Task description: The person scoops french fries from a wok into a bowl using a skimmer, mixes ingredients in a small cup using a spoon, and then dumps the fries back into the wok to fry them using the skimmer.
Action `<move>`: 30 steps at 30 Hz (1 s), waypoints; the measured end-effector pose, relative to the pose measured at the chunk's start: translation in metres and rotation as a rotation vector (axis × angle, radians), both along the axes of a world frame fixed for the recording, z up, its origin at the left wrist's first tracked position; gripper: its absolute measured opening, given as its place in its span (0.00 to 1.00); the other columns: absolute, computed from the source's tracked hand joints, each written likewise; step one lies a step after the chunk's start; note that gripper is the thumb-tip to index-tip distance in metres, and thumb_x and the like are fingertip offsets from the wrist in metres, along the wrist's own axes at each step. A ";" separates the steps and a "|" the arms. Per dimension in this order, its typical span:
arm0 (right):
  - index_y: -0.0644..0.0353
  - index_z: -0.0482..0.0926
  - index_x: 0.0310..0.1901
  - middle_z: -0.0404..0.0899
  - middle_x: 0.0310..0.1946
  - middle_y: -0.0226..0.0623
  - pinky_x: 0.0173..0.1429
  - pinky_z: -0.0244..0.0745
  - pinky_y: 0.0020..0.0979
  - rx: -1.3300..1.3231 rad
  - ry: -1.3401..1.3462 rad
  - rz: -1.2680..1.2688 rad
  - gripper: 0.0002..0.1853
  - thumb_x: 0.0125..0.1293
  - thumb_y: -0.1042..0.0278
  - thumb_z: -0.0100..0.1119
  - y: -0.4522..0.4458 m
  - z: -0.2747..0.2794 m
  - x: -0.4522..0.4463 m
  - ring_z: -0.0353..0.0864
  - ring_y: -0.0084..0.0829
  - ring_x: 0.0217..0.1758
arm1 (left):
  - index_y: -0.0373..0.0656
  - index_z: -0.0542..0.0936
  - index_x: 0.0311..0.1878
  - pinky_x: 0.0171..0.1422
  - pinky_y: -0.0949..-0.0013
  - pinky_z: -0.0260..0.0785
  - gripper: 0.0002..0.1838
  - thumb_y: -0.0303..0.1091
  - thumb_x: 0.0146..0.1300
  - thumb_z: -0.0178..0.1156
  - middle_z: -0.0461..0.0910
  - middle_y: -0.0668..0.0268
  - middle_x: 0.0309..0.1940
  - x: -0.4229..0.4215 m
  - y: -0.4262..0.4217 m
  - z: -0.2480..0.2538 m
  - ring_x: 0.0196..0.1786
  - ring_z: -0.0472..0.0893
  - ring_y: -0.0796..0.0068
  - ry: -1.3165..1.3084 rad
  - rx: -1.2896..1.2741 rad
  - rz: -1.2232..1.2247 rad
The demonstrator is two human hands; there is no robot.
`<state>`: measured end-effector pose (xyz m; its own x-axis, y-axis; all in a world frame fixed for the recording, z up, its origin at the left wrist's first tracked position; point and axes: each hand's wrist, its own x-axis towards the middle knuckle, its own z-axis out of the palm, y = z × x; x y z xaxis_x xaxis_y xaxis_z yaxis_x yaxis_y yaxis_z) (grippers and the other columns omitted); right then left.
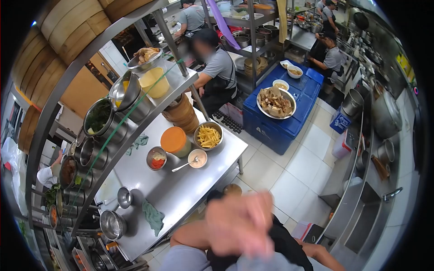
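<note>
Blurred hands (239, 221) near camera, open or closed indeterminable, sauce bowl (199, 161) and fries bowl (208, 136) beyond, on bench (185, 194)

A busy restaurant kitchen is showing itself: steel pots (99, 116) are crowding a metal shelf (156, 98) on the left, bamboo steamers (68, 28) are stacking above, aproned workers (220, 67) are standing at far stations, and a long sink (363, 221) is running along the right wall.
</note>
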<state>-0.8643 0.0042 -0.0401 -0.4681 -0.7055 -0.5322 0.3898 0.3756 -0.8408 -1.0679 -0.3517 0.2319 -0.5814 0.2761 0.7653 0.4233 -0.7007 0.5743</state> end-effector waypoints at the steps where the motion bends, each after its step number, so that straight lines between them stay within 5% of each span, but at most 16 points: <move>1: 0.63 0.46 0.77 0.50 0.78 0.44 0.80 0.41 0.36 -0.024 0.150 0.053 0.54 0.60 0.48 0.69 -0.001 -0.003 -0.003 0.46 0.34 0.80 | 0.44 0.80 0.32 0.36 0.65 0.60 0.08 0.34 0.69 0.61 0.74 0.66 0.32 -0.011 -0.010 -0.014 0.31 0.68 0.71 -0.068 -0.132 0.217; 3: 0.63 0.46 0.77 0.48 0.78 0.44 0.81 0.41 0.37 0.016 0.130 0.065 0.53 0.60 0.48 0.68 0.005 -0.007 0.001 0.46 0.35 0.80 | 0.33 0.83 0.41 0.36 0.74 0.64 0.08 0.27 0.69 0.56 0.77 0.67 0.32 -0.077 -0.042 -0.070 0.32 0.72 0.77 -0.028 -0.589 0.876; 5: 0.63 0.46 0.77 0.47 0.79 0.44 0.81 0.40 0.37 0.050 0.107 0.075 0.53 0.61 0.48 0.68 0.008 -0.014 0.007 0.45 0.36 0.80 | 0.34 0.82 0.51 0.42 0.73 0.69 0.12 0.29 0.68 0.59 0.79 0.64 0.35 -0.147 -0.086 -0.152 0.35 0.77 0.78 -0.362 -0.783 1.052; 7: 0.61 0.42 0.78 0.48 0.77 0.50 0.81 0.41 0.38 0.024 0.151 0.051 0.58 0.54 0.56 0.72 0.008 -0.020 0.009 0.46 0.42 0.81 | 0.38 0.81 0.55 0.49 0.61 0.73 0.16 0.27 0.64 0.59 0.81 0.53 0.40 -0.189 -0.144 -0.248 0.42 0.82 0.59 -0.551 -1.149 1.190; 9: 0.60 0.40 0.78 0.48 0.77 0.52 0.81 0.40 0.38 0.036 0.196 0.121 0.59 0.53 0.58 0.72 0.010 -0.021 0.008 0.46 0.44 0.81 | 0.41 0.80 0.58 0.52 0.59 0.73 0.19 0.28 0.63 0.59 0.81 0.51 0.43 -0.204 -0.160 -0.289 0.46 0.81 0.55 -0.435 -1.339 1.199; 13: 0.60 0.38 0.78 0.46 0.78 0.52 0.82 0.40 0.40 0.086 0.159 0.136 0.59 0.56 0.56 0.70 0.003 0.003 -0.001 0.45 0.45 0.82 | 0.50 0.75 0.65 0.62 0.53 0.69 0.27 0.28 0.61 0.59 0.76 0.51 0.53 -0.224 -0.157 -0.302 0.57 0.76 0.49 -0.225 -1.721 1.128; 16: 0.60 0.37 0.78 0.45 0.78 0.52 0.82 0.40 0.40 0.088 0.183 0.165 0.59 0.56 0.54 0.70 0.006 0.002 0.000 0.44 0.45 0.82 | 0.55 0.75 0.67 0.65 0.51 0.66 0.30 0.30 0.58 0.62 0.71 0.54 0.60 -0.243 -0.152 -0.307 0.63 0.71 0.51 -0.087 -1.767 1.119; 22: 0.59 0.36 0.79 0.45 0.78 0.51 0.82 0.39 0.40 0.105 0.146 0.139 0.62 0.54 0.49 0.72 0.006 0.002 0.006 0.43 0.46 0.82 | 0.56 0.77 0.61 0.67 0.51 0.62 0.28 0.34 0.54 0.68 0.68 0.58 0.62 -0.263 -0.146 -0.304 0.66 0.68 0.54 -0.004 -2.086 1.026; 30: 0.59 0.35 0.79 0.45 0.78 0.51 0.82 0.37 0.41 0.110 0.233 0.167 0.64 0.51 0.48 0.73 0.012 -0.015 0.013 0.43 0.46 0.82 | 0.57 0.82 0.55 0.68 0.52 0.61 0.25 0.33 0.51 0.71 0.68 0.60 0.62 -0.272 -0.158 -0.305 0.66 0.67 0.57 -0.056 -2.000 1.024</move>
